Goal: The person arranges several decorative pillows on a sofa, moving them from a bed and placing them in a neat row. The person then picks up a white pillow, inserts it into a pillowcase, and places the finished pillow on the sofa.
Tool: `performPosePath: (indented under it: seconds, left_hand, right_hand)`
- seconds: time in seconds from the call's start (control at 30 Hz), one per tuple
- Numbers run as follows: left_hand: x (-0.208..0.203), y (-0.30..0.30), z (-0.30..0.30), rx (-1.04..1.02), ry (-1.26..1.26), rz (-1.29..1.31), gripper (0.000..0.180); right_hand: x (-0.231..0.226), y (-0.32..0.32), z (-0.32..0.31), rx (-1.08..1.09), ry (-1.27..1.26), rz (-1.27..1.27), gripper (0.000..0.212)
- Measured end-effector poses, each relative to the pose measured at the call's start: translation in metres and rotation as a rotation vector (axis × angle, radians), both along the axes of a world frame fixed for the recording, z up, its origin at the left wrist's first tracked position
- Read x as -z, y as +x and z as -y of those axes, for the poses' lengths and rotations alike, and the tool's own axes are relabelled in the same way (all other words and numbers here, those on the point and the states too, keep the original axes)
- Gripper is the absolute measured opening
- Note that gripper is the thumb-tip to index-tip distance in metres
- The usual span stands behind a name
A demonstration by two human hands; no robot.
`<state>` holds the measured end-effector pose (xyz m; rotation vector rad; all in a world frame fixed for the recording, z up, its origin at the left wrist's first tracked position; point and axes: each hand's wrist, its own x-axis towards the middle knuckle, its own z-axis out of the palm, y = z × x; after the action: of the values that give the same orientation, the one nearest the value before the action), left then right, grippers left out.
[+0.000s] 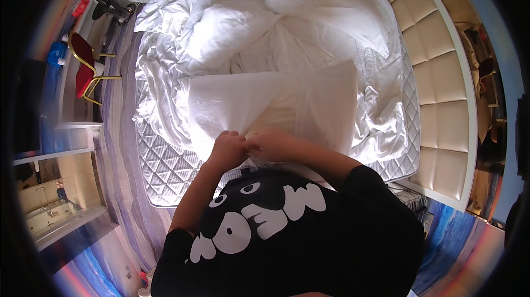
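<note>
A large white pillow (221,101) in a thin, see-through case is held up against my body, over the near edge of the bed. Through the cloth a beige patch shows in its middle. My left hand (229,149) is closed on the gathered near edge of the pillowcase (248,123). Right beside it, my right hand (269,145) pinches the same bunched cloth. Creases fan out from where the two fists meet. The fingertips are partly hidden.
Beyond the pillow, a rumpled white duvet (165,70) and more white pillows (229,26) lie on a quilted mattress (171,161). A padded beige headboard (436,87) runs along the right. A red chair (85,67) stands left, across a striped carpet (118,114).
</note>
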<state>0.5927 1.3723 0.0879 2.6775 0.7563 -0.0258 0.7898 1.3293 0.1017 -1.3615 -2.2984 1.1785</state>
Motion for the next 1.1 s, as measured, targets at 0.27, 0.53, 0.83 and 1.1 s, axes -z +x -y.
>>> performPosePath:
  seconds: [0.27,0.53,0.83,1.1]
  left_hand:
    - [-0.02,-0.04,-0.021,-0.173,0.244,0.34,0.011]
    - [-0.095,-0.084,-0.073,-0.449,0.563,0.468,0.024]
    - [-0.108,-0.078,-0.057,-0.36,0.221,0.711,0.039]
    - [-0.092,-0.142,0.059,-0.708,-0.725,0.371,0.03]
  right_hand:
    - [-0.01,0.06,-0.008,-0.098,0.435,0.372,0.03]
    - [-0.123,0.061,-0.035,-0.131,0.463,0.219,0.036]
    - [-0.124,-0.058,-0.055,0.113,0.335,-0.308,0.032]
    - [-0.104,-0.108,-0.019,-0.116,0.031,-0.168,0.045]
